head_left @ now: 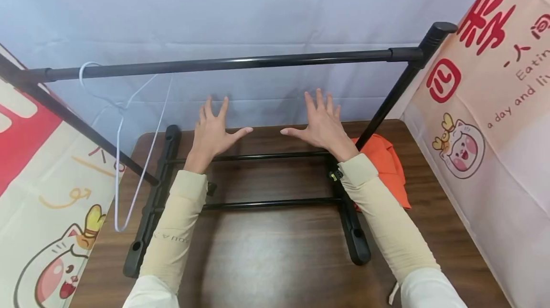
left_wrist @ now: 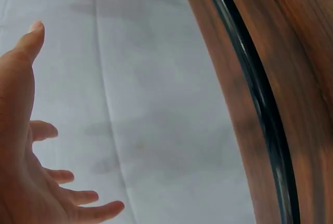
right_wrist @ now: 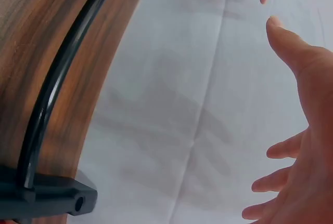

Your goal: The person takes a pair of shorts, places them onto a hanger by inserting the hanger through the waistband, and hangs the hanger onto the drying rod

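Observation:
My left hand (head_left: 211, 131) reaches forward above the lower bars of a black garment rack (head_left: 240, 63), its fingers spread and nothing in it. To its right my right hand (head_left: 323, 124) is held out the same way, thumb pointing toward the left one. In both wrist views the fingers stand apart in front of the pale backdrop cloth (left_wrist: 156, 104). A light blue clothes hanger (head_left: 118, 169) hangs by its hook from the left end of the rack's top bar. Behind my right forearm lies an orange cloth (head_left: 384, 164), partly hidden by that sleeve.
The rack's black feet (head_left: 354, 236) stand on a dark wooden table (head_left: 258, 260). Printed curtains with cartoon cats and red writing (head_left: 485, 74) hang at both sides. The rack's right post (head_left: 388, 98) rises beside my right wrist.

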Motion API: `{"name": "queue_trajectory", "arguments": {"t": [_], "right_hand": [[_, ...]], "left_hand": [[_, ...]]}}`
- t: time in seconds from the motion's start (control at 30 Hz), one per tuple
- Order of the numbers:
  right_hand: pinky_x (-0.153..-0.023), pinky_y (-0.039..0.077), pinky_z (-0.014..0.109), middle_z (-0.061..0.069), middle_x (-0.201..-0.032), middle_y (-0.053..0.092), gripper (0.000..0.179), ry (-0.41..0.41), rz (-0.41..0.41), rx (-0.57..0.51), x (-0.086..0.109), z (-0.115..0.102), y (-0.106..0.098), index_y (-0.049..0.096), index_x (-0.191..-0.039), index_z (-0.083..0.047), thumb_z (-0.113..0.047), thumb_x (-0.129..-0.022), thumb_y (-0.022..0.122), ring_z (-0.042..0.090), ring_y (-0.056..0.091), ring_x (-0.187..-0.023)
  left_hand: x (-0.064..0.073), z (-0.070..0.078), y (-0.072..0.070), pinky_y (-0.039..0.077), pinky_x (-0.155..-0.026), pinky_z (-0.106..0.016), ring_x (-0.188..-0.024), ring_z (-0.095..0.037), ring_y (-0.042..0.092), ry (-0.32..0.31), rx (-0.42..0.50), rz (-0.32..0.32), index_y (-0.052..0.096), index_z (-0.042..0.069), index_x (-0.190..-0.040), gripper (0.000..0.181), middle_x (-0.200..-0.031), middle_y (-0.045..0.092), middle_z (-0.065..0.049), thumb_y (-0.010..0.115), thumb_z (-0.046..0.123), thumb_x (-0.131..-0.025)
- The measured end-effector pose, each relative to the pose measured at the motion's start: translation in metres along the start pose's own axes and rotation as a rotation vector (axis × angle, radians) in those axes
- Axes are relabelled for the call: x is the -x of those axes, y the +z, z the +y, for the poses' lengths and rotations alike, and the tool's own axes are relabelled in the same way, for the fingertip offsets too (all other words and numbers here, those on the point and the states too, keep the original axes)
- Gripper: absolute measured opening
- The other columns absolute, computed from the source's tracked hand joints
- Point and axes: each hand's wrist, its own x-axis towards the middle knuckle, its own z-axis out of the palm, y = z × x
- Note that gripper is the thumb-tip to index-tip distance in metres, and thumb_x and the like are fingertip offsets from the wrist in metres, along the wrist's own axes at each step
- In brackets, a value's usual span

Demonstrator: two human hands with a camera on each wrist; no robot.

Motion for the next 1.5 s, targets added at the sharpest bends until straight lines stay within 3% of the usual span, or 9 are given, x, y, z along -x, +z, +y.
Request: {"name": "queue_trajectory", "arguments": {"t": [0.17,0.37,0.53,0.8,1.1,1.3,1.5], "right_hand": [[-0.123,0.007,0.08,0.022,-0.177,0.0,0.126,-0.008,0.036,-0.007,0.004,-0.002,-0.007,0.011,-0.17,-0.013,-0.082,-0.081,0.068,0.054,-0.001,-0.162],[-0.124,0.012,0.078,0.023,-0.176,0.005,0.124,-0.023,0.043,-0.026,0.013,-0.01,-0.012,0.014,-0.169,-0.013,-0.08,-0.082,0.071,0.056,0.002,-0.161],[-0.124,0.016,0.076,0.024,-0.176,0.01,0.121,-0.042,0.05,-0.03,0.022,-0.017,-0.019,0.018,-0.169,-0.011,-0.075,-0.083,0.073,0.057,0.008,-0.16],[-0.123,0.03,0.069,0.022,-0.175,0.013,0.112,-0.07,0.055,-0.092,0.035,-0.015,-0.028,0.022,-0.167,-0.01,-0.066,-0.086,0.077,0.048,0.013,-0.161],[-0.122,0.032,0.068,0.019,-0.175,0.015,0.106,-0.084,0.028,-0.128,0.053,-0.008,-0.029,0.027,-0.166,-0.01,-0.066,-0.089,0.074,0.045,0.018,-0.161],[-0.12,0.034,0.07,0.018,-0.175,0.017,0.099,-0.074,-0.009,-0.17,0.072,0.003,-0.026,0.028,-0.166,-0.013,-0.063,-0.092,0.072,0.045,0.024,-0.159],[-0.118,0.036,0.069,0.015,-0.173,0.025,0.093,-0.079,-0.003,-0.22,0.088,0.005,-0.032,0.035,-0.164,-0.015,-0.06,-0.093,0.073,0.043,0.033,-0.156]], "left_hand": [[0.002,0.005,-0.005,0.039,-0.113,-0.074,-0.16,-0.048,0.018,0.029,0.094,0.019,0.016,0.023,-0.17,0.12,-0.175,0.009,-0.022,0.061,0.089,-0.08],[0.01,0.01,-0.013,0.039,-0.113,-0.075,-0.159,-0.047,0.024,0.05,0.144,0.022,0.018,0.021,-0.17,0.118,-0.174,0.016,-0.022,0.061,0.087,-0.082],[0.021,0.018,-0.02,0.041,-0.116,-0.067,-0.155,-0.043,0.034,0.032,0.258,-0.005,0.016,0.023,-0.17,0.116,-0.172,0.023,-0.018,0.062,0.085,-0.083],[0.037,0.031,-0.026,0.038,-0.12,-0.065,-0.156,-0.039,0.034,-0.015,0.411,-0.022,0.022,0.028,-0.168,0.107,-0.171,0.029,-0.013,0.062,0.083,-0.085],[0.055,0.036,-0.011,0.052,-0.11,-0.054,-0.142,-0.036,0.053,-0.024,0.538,-0.055,0.032,0.026,-0.165,0.1,-0.164,0.04,-0.011,0.061,0.081,-0.088],[0.067,0.044,0.008,0.056,-0.105,-0.051,-0.134,-0.031,0.058,-0.019,0.63,-0.094,0.042,0.019,-0.159,0.088,-0.147,0.054,-0.012,0.064,0.072,-0.092],[0.079,0.061,0.03,0.056,-0.104,-0.052,-0.131,-0.029,0.065,-0.041,0.696,-0.136,0.049,0.021,-0.152,0.076,-0.143,0.061,-0.009,0.064,0.069,-0.095]]}}
